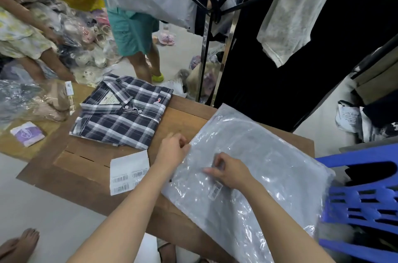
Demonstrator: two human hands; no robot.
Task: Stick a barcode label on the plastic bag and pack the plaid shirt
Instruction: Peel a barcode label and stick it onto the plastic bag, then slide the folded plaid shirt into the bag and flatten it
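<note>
Left fingers point(183, 144) pinching plastic bag point(247, 166) edge, right fingers point(215, 171) pressing barcode label point(215, 190), plaid shirt point(122, 112) apart

I see the plastic bag point(254, 155) lying flat and empty on the near right of the wooden desk point(183, 116), clear and crinkled, its corner hanging past the desk's edge. A small barcode label point(215, 190) sits on its surface. The plaid shirt point(122, 112), navy, grey and white, lies folded collar-up on the far left, apart from the bag.
</note>
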